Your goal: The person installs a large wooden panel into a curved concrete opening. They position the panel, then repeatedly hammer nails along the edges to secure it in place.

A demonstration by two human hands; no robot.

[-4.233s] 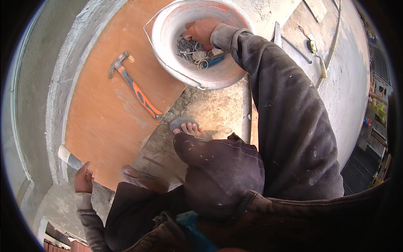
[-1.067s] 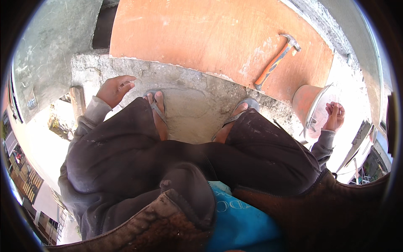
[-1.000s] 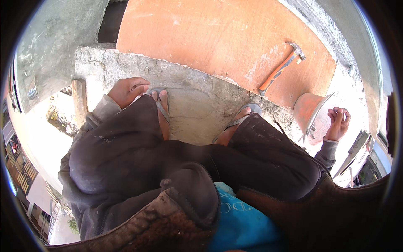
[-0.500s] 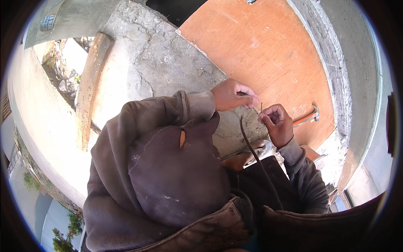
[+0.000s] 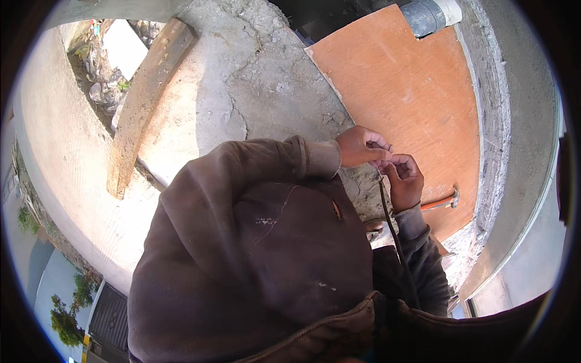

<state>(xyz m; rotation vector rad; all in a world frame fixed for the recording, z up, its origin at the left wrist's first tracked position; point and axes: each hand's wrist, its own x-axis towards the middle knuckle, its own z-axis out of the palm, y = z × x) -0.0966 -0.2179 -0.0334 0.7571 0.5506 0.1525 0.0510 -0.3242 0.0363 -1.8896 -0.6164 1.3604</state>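
Observation:
My left hand is closed in a pinch, its fingertips against those of my right hand. The right hand pinches a thin, dark nail-like piece, of which only a short tip shows above the fingers. What the left fingertips hold, if anything, is hidden. Both hands are over the lower left edge of an orange-brown plywood sheet. A hammer with an orange handle lies on the sheet, just right of my right hand. A dark cord hangs by my right wrist.
Rough cracked concrete borders the sheet on the left. A worn wooden plank lies farther left, beside an opening with rubble. A grey pipe sits at the sheet's far corner, and a curved wall bounds the right side.
The hands were slightly apart and have come together at the fingertips around the thin piece. The view has shifted, bringing the grey pipe into fuller sight.

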